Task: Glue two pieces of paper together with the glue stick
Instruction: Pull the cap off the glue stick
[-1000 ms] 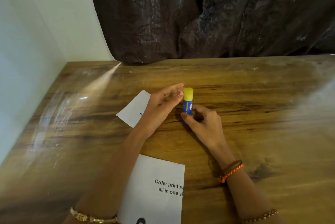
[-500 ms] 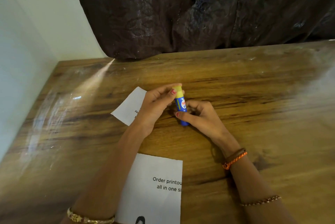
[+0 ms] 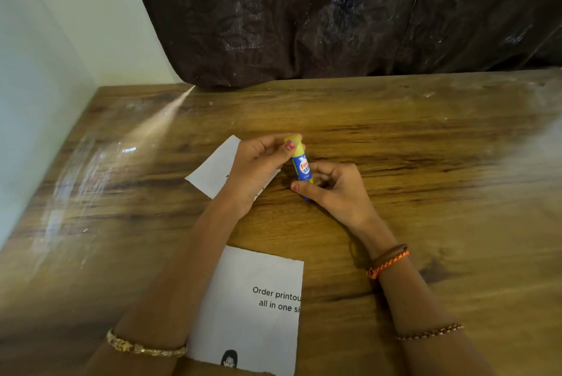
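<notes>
Since approx 1 s ago the glue stick (image 3: 302, 167) is tilting more, cap end leaning away toward the far edge of the table (image 3: 425, 193), w/ the left hand (image 3: 258, 167) now wrapping right over the yellow cap (image 3: 294, 143) instead of just brushing beside it. The cap is looking seated on the blue body, no gap showing, so the stick is not yet open. That is meaning the task is sitting at its first step: uncapping is likely in progress, no glue on paper yet.

Left hand is closing on the cap, thumb & fingertips pinching it from the left, wrist bending inward, forearm running diagonally up from the near edge. Right hand (image 3: 333, 190) is gripping the lower body of the stick, thumb lying across the front near the base, fingers curling behind; its heel is looking close to or resting on the table, can't tell which. Right forearm is coming in from the near-right.

The stick is being held roughly mid-table, betw. both hands. The small paper (image 3: 213, 173) is lying flat just left of it, partly under the left hand. The larger printed paper (image 3: 252, 308) is lying at the near edge betw. the two forearms, well apart from the small one. Both sheets are sitting untouched by glue, as far as is showing.
</notes>
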